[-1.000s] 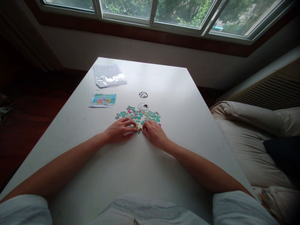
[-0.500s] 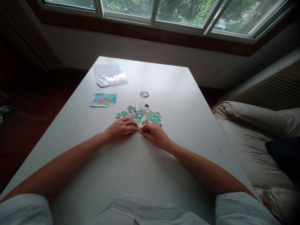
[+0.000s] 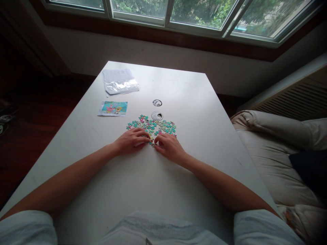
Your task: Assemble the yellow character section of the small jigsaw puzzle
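Note:
Many small jigsaw pieces (image 3: 168, 127), mostly turquoise with some pink and yellow, lie spread on the white table. My left hand (image 3: 132, 140) rests at the near left of the pile, its fingers bent and thumb drawn in on jigsaw pieces at the near edge. Across a narrow gap, my right hand (image 3: 169, 146) lies on its side, index finger and thumb curved and slightly apart. A few pieces (image 3: 151, 143) sit between the two hands, close to the right thumb tip. Both palms hide part of the pile.
A small cartoon picture sheet (image 3: 114, 108) lies left of the pile, with a clear plastic bag of papers (image 3: 120, 81) behind it. Two round grommets (image 3: 157, 116) are set in the white table (image 3: 184, 92). A beige sofa (image 3: 265, 153) stands along the right side.
My right hand has shifted slightly, and its index finger has lifted a little away from the thumb. My left hand has barely moved.

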`<state>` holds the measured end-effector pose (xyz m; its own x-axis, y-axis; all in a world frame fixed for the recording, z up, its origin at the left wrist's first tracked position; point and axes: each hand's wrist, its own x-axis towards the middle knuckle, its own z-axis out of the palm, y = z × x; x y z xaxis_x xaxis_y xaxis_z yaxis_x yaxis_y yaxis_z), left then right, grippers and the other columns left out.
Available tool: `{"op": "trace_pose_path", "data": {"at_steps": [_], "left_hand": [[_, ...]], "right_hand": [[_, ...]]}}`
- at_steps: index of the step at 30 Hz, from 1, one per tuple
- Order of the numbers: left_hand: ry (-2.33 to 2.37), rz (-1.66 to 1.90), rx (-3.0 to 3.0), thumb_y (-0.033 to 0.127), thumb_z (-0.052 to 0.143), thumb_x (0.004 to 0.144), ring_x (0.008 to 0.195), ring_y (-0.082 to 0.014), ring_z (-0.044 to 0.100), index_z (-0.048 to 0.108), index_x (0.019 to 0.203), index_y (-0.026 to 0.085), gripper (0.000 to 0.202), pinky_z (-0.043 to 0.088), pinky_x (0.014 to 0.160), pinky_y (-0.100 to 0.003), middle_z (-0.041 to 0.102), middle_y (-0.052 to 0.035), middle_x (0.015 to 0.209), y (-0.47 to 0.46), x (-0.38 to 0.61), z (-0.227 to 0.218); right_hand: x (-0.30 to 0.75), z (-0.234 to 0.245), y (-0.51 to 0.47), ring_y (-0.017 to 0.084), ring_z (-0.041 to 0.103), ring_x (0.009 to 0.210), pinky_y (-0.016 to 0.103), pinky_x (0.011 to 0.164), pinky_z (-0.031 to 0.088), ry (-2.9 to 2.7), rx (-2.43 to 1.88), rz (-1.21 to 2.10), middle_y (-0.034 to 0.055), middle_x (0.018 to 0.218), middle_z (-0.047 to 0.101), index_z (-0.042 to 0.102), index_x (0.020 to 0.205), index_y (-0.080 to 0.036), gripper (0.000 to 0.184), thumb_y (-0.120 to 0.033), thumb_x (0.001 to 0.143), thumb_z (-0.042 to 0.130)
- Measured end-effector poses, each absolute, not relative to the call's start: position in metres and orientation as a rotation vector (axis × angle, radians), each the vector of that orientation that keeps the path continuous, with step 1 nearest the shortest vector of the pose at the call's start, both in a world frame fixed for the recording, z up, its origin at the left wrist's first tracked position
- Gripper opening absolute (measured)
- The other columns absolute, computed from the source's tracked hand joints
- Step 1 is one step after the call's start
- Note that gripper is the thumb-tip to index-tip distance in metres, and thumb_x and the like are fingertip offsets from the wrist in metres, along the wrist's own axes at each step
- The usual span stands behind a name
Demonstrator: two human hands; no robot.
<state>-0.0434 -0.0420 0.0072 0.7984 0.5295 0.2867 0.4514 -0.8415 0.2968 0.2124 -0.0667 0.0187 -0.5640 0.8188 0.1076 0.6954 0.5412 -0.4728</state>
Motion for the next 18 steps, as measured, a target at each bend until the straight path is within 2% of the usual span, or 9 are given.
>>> {"op": "trace_pose_path", "data": {"at_steps": [5, 18], "left_hand": [[0.761, 0.542, 2.761, 0.025, 0.052, 0.099, 0.123, -0.0220, 0.056, 0.067, 0.119, 0.027, 0.025, 0.045, 0.107, -0.040, 0.067, -0.0053, 0.127, -0.0418, -0.0437, 0.0082], [0.707, 0.604, 2.700, 0.022, 0.051, 0.099, 0.125, -0.0190, 0.058, 0.069, 0.111, 0.025, 0.022, 0.043, 0.111, -0.037, 0.070, -0.0034, 0.125, -0.0394, -0.0452, 0.0078]], "right_hand": [[0.2125, 0.0189, -0.0681, 0.021, 0.055, 0.094, 0.032, 0.084, 0.034, -2.538, -1.268, 0.442, 0.0035, 0.091, 0.063, 0.064, 0.093, -0.022, 0.007, -0.027, 0.088, 0.069], [0.2074, 0.0136, -0.0736, 0.022, 0.054, 0.098, 0.035, 0.091, 0.034, -2.581, -1.194, 0.415, 0.0048, 0.096, 0.064, 0.062, 0.092, -0.022, 0.015, -0.036, 0.091, 0.068]]}}
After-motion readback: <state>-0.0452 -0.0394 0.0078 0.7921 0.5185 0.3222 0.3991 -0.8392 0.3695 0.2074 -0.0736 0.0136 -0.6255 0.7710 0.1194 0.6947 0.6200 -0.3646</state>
